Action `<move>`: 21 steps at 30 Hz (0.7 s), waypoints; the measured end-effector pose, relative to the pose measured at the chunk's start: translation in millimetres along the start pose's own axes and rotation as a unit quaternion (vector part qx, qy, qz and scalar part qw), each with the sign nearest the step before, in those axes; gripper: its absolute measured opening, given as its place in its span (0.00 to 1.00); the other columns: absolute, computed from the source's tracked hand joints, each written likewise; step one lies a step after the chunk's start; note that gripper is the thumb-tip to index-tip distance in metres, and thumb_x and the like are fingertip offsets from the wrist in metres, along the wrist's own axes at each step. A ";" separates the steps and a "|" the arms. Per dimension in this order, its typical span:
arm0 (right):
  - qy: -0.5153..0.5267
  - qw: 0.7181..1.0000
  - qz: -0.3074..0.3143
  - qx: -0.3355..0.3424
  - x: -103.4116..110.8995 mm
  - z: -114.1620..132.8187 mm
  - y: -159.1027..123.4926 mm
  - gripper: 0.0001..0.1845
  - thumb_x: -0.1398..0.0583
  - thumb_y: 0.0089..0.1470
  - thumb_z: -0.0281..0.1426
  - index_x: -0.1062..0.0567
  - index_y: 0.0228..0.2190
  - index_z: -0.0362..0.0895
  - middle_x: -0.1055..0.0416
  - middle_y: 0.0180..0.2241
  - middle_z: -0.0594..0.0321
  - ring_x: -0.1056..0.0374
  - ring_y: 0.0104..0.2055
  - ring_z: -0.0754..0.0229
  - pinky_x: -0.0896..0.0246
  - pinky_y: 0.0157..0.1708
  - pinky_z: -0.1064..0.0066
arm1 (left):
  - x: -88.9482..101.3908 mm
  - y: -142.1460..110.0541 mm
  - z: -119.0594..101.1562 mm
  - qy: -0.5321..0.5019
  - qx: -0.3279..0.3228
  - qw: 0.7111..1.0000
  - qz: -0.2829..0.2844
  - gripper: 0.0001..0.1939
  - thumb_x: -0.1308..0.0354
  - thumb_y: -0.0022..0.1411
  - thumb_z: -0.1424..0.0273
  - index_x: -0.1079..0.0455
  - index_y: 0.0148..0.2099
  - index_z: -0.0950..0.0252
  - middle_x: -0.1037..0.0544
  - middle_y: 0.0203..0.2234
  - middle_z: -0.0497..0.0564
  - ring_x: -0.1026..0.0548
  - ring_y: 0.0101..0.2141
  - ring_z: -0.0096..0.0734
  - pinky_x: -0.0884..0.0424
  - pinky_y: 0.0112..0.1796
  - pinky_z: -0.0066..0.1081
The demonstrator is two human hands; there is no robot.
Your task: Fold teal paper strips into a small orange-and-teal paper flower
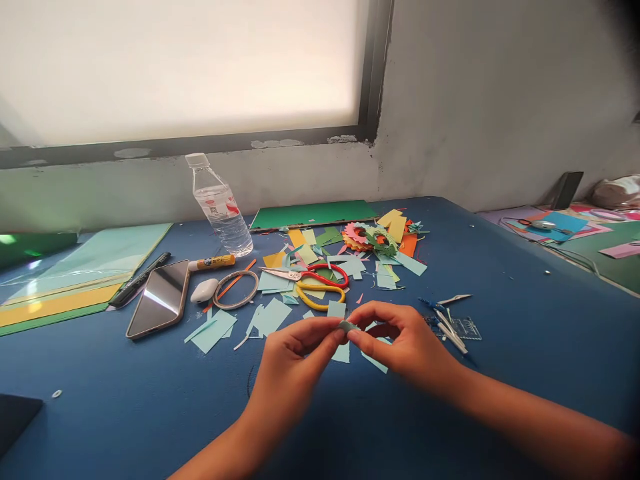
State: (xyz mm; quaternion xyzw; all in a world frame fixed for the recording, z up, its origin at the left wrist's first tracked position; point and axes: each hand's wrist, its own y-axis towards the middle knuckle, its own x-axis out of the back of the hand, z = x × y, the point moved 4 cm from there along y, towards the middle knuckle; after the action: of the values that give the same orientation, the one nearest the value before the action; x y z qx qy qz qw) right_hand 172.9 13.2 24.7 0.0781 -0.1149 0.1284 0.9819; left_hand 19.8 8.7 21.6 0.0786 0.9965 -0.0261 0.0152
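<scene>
Here, a small pale-blue paper [349, 326] is held just above the worktop [530, 333], between the two hands. The left hand [295, 363] pinches one side with thumb and fingers; the right hand [407, 337] pinches the other. Scraps [274, 316] lie around them. Beyond are open scissors [299, 275]; farther left, a phone [160, 300]; behind, a bottle [225, 220].

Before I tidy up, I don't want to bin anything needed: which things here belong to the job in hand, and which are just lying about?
Likely part of the job:
small paper piece, pinched by the left hand and right hand
pale blue paper scraps
red-and-yellow-handled scissors
yellow glue stick

Probably just lying about:
water bottle
smartphone
white earbud case
black marker
</scene>
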 end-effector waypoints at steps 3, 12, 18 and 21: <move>-0.008 1.000 -0.002 -0.004 0.7 -0.9 0.8 0.06 0.39 0.51 0.33 0.25 0.31 0.43 0.28 0.27 0.66 0.32 0.29 0.64 0.35 0.31 0.76 | 1.4 0.1 2.6 0.009 0.007 1.000 -0.006 0.07 0.35 0.51 0.70 0.23 0.36 0.61 0.18 0.29 0.46 0.21 0.34 0.31 0.26 0.35 0.21; -0.115 0.992 0.017 0.055 8.8 7.3 6.2 0.06 0.42 0.56 0.30 0.27 0.28 0.44 0.28 0.28 0.67 0.34 0.31 0.64 0.40 0.29 0.76 | 9.0 8.3 0.7 0.101 -0.038 0.994 -0.020 0.06 0.35 0.50 0.71 0.22 0.34 0.60 0.18 0.30 0.45 0.21 0.34 0.31 0.26 0.36 0.22; -0.191 0.953 -0.060 0.228 26.3 16.4 3.4 0.05 0.43 0.58 0.25 0.28 0.31 0.44 0.27 0.29 0.64 0.31 0.31 0.63 0.35 0.31 0.75 | 21.8 17.0 -9.0 0.024 -0.012 0.999 -0.033 0.09 0.34 0.51 0.67 0.24 0.37 0.61 0.18 0.30 0.46 0.22 0.35 0.28 0.28 0.38 0.21; -0.256 0.871 -0.040 0.418 21.5 25.1 -9.7 0.09 0.46 0.59 0.20 0.28 0.36 0.41 0.26 0.34 0.59 0.31 0.36 0.62 0.34 0.38 0.72 | 9.3 13.9 -1.9 -0.050 0.098 0.988 0.109 0.11 0.38 0.55 0.62 0.24 0.37 0.64 0.19 0.26 0.49 0.22 0.30 0.28 0.27 0.35 0.24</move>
State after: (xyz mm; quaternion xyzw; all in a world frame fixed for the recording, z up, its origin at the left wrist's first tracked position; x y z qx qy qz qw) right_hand 190.6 4.4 52.9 0.5159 -0.2942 0.1008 0.7982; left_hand 12.7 23.9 22.5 0.1860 0.9726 -0.1258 0.0600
